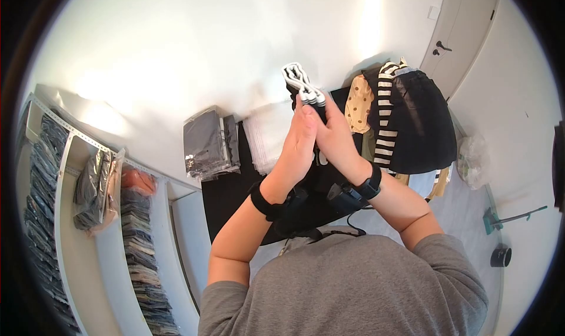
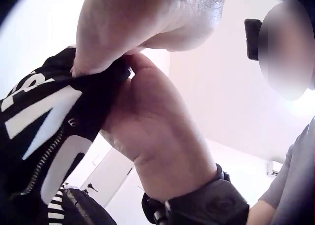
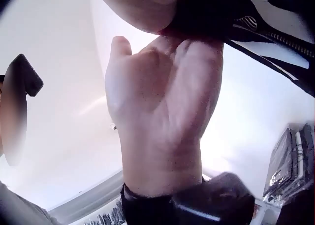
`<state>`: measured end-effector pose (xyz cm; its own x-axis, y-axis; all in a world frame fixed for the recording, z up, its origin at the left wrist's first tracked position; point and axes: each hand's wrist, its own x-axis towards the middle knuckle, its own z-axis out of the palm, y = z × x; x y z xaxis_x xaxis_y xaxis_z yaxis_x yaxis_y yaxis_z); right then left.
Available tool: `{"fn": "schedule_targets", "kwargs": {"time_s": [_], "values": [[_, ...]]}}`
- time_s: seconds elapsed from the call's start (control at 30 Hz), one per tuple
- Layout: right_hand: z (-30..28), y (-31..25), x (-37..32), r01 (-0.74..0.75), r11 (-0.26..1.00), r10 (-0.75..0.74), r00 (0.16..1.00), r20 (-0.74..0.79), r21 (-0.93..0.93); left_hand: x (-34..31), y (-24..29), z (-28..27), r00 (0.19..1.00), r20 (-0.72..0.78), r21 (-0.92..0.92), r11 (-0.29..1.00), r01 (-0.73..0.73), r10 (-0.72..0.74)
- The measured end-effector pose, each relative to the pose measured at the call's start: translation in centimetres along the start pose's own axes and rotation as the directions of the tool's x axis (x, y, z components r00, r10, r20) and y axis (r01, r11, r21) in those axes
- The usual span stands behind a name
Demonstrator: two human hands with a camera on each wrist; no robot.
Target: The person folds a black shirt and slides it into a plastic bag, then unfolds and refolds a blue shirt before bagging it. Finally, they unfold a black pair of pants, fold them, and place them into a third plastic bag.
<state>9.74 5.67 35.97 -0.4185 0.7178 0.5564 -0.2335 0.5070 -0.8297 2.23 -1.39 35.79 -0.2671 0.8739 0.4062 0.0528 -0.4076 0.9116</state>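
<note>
A folded black garment [image 1: 292, 90] with a white-and-dark striped ribbed edge is held up between both hands in the head view. My left hand [image 1: 299, 143] grips it from the left, my right hand [image 1: 340, 137] from the right, with wrists close together. The left wrist view shows white lettering and a zipper on the garment [image 2: 47, 121], with my left hand [image 2: 142, 25] above and my right hand [image 2: 162, 129] below. In the right wrist view, my left hand [image 3: 162, 92] shows its palm, thumb apart; the garment [image 3: 211, 18] hides its fingertips.
Below the hands is a black table [image 1: 226, 203] with bagged dark clothes [image 1: 206, 142] and white packages [image 1: 263, 137]. Piled clothes [image 1: 421, 121] lie at its right. Shelves [image 1: 88, 248] of bagged garments stand left; a plastic bag [image 1: 472, 159] is on the floor at right.
</note>
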Motion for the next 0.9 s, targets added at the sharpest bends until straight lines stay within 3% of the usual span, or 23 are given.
{"fn": "schedule_targets", "kwargs": {"time_s": [0.03, 0.1, 0.13, 0.23, 0.27, 0.3, 0.33, 0.37, 0.43, 0.47, 0.5, 0.53, 0.57, 0.63, 0.67, 0.8, 0.83, 0.9], "values": [[-0.4, -0.5, 0.2, -0.003, 1.000, 0.003, 1.000, 0.000, 0.000, -0.1, 0.3, -0.1, 1.000, -0.001, -0.001, 1.000, 0.003, -0.003], [-1.3, -1.2, 0.7, -0.152, 0.988, 0.152, 0.988, 0.029, -0.002, -0.4, 1.4, -0.5, 0.989, 0.099, 0.390, 0.909, -0.144, 0.114], [-1.6, -0.6, 1.4, -0.141, 0.981, 0.134, 0.989, 0.060, 0.131, -0.2, 1.3, -1.5, 0.990, 0.110, 0.316, 0.942, -0.116, 0.085], [-3.6, -1.6, 2.7, -0.383, 0.824, 0.299, 0.920, 0.254, 0.417, 1.0, 4.8, -3.9, 0.994, -0.081, 0.274, 0.961, -0.043, 0.067], [-4.3, -2.2, 3.0, -0.385, 0.829, 0.268, 0.910, 0.318, 0.405, 1.6, 6.6, -4.5, 0.970, -0.045, 0.573, 0.801, -0.171, 0.240], [-4.5, -2.8, 3.3, -0.386, 0.829, 0.269, 0.910, 0.316, 0.405, 2.2, 8.0, -5.1, 0.922, 0.046, 0.802, 0.536, -0.264, 0.386], [-4.7, -3.3, 3.5, -0.401, 0.809, 0.251, 0.897, 0.365, 0.430, 3.1, 8.6, -5.7, 0.883, 0.168, 0.832, 0.417, -0.365, 0.438], [-4.8, -3.7, 3.6, -0.420, 0.787, 0.233, 0.880, 0.413, 0.452, 3.7, 9.3, -5.8, 0.885, 0.169, 0.830, 0.422, -0.365, 0.433], [-4.8, -4.6, 3.7, -0.452, 0.766, 0.226, 0.855, 0.467, 0.457, 4.8, 10.3, -5.7, 0.845, 0.410, 0.814, 0.281, -0.509, 0.342], [-4.8, -5.0, 3.7, -0.442, 0.787, 0.214, 0.850, 0.481, 0.430, 5.3, 10.2, -5.6, 0.802, 0.462, 0.782, 0.253, -0.570, 0.380], [-4.9, -5.1, 3.8, -0.430, 0.808, 0.203, 0.845, 0.495, 0.403, 5.6, 10.7, -5.4, 0.806, 0.463, 0.779, 0.265, -0.568, 0.369], [-4.9, -4.7, 4.0, -0.377, 0.851, 0.160, 0.849, 0.504, 0.365, 5.9, 11.4, -5.2, 0.922, 0.375, 0.811, 0.447, -0.376, 0.096], [-5.1, -4.7, 4.2, -0.327, 0.893, 0.135, 0.850, 0.509, 0.309, 6.1, 11.6, -5.2, 0.935, 0.291, 0.819, 0.557, -0.135, -0.202], [-6.1, -5.8, 4.5, -0.255, 0.965, 0.183, 0.810, 0.556, 0.054, 6.2, 11.0, -5.6, 0.930, 0.308, 0.792, 0.596, -0.134, -0.201], [-6.1, -4.2, 4.1, -0.212, 0.968, 0.128, 0.875, 0.466, 0.132, 6.3, 11.1, -5.7, 0.939, 0.289, 0.801, 0.585, -0.130, -0.188], [-8.5, -0.3, 2.2, -0.097, 0.995, 0.084, 0.958, 0.273, 0.036, 6.1, 12.8, -5.8, 0.972, 0.193, 0.802, 0.593, -0.077, -0.134], [-9.2, 1.0, 1.2, -0.104, 0.994, 0.089, 0.957, 0.278, 0.039, 6.1, 13.3, -6.3, 0.982, 0.152, 0.788, 0.613, -0.052, -0.112], [-10.4, 3.5, -1.4, -0.303, 0.952, 0.299, 0.877, 0.375, -0.051, 5.9, 14.3, -6.9, 0.989, 0.146, 0.804, 0.587, -0.096, -0.039]]}}
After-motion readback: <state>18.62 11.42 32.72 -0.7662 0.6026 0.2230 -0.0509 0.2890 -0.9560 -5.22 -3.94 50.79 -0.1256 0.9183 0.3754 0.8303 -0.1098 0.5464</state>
